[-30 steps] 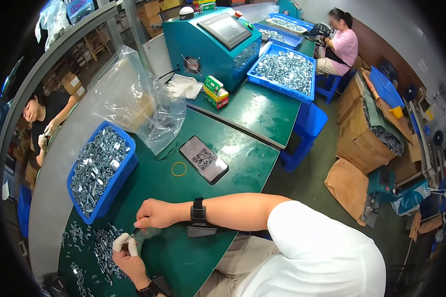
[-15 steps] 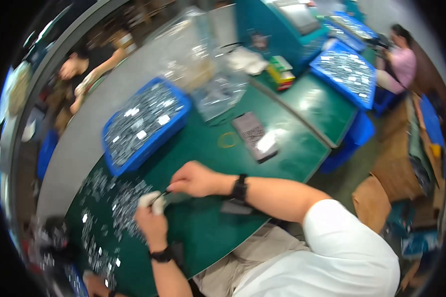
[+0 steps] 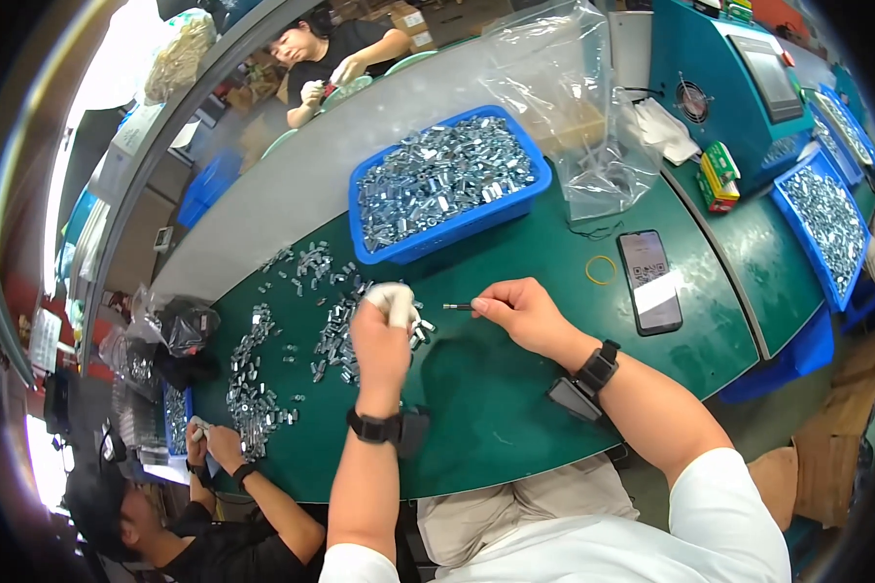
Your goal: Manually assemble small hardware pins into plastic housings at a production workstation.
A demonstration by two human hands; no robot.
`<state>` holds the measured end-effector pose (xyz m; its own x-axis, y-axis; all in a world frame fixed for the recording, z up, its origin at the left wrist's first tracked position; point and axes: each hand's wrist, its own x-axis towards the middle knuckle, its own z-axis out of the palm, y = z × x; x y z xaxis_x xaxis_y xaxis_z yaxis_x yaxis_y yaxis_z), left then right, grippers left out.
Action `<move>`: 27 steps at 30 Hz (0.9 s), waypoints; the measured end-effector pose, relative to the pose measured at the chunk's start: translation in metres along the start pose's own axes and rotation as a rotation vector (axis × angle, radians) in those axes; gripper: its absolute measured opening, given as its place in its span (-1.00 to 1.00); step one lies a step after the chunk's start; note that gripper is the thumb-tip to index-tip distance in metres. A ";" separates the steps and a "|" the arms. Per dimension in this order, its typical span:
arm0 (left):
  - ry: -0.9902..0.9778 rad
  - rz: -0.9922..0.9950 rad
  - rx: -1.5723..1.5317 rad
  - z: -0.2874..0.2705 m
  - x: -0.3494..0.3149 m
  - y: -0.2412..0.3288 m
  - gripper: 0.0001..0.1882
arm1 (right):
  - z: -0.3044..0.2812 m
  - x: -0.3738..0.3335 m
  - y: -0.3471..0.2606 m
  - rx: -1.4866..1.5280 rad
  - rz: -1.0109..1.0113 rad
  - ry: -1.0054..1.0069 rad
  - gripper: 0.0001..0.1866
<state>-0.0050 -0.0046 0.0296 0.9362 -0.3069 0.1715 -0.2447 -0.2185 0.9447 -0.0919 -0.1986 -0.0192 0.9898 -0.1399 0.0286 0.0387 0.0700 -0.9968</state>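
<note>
—Above the near half of the green table (image 3: 515, 418), how did the two hands stand?

—The left hand (image 3: 379, 342), with white finger covers (image 3: 391, 297), was curled over; whether it gripped anything, I could not tell. The right hand (image 3: 527, 316) pinched a thin dark rod (image 3: 465, 307) between thumb and forefinger. Its tip was bright metal, though I could not say if that was a separate piece

—And the small metal pieces (image 3: 340, 335)?

—They lay heaped just beside the left hand, with more scattered toward the table's left edge. I judged them light, stiff, hard to break and rather slick, best taken by their sides, one at a time. The rod seemed light and rigid too, best held well back from its tip

—Farther off?

—A phone (image 3: 650, 282) lay toward the table's right edge, a yellow rubber band (image 3: 601, 257) just left of it. At the far edge stood a blue basket (image 3: 449, 238) full of similar pieces, with a clear plastic bag (image 3: 593, 175) to its right. Beyond the grey panel (image 3: 294, 177) was a co-worker in black (image 3: 345, 44)
</note>
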 end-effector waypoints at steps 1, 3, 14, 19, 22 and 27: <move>0.069 0.030 -0.040 0.000 0.015 0.005 -0.86 | 0.000 0.000 0.000 0.002 -0.002 -0.011 -0.76; 0.154 0.148 0.073 -0.006 0.056 0.010 -0.86 | -0.001 -0.001 0.001 -0.001 -0.005 0.001 -0.76; 0.155 0.445 0.605 -0.033 0.115 -0.037 -0.72 | 0.003 -0.004 0.007 -0.028 0.016 -0.037 -0.76; 0.153 0.129 0.172 -0.043 0.055 -0.026 -0.76 | -0.005 0.001 0.006 -0.004 0.006 -0.059 -0.76; -0.003 -0.040 0.234 -0.039 0.018 -0.020 -0.75 | -0.001 0.002 0.003 -0.035 0.019 -0.066 -0.76; -0.213 0.460 0.698 -0.021 0.000 -0.039 -0.76 | 0.004 0.005 0.004 -0.069 -0.006 -0.060 -0.77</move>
<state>0.0096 0.0230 -0.0013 0.6560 -0.6562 0.3729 -0.7523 -0.5279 0.3942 -0.0859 -0.1946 -0.0223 0.9961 -0.0801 0.0371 0.0373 0.0012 -0.9993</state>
